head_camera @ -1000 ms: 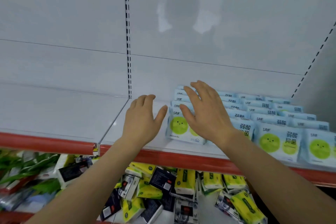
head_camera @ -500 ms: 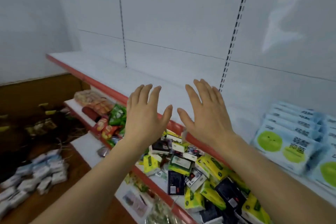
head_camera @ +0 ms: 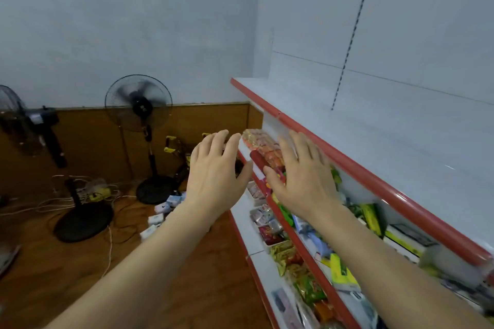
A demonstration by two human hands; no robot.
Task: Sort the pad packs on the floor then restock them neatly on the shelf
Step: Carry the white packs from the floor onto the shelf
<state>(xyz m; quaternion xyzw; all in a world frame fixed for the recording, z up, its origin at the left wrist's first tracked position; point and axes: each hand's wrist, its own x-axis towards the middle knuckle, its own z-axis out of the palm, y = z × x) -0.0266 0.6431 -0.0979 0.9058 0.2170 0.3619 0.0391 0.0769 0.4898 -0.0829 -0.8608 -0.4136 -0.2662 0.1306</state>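
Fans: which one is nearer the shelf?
The whole fan by the wood-panelled wall, right of the cut-off fan at the frame's left edge, is nearer the shelf.

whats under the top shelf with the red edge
Under the top shelf sit lower shelves crowded with snack packets and green and yellow packs. The right hand and forearm cover part of them, and the rear is hidden.
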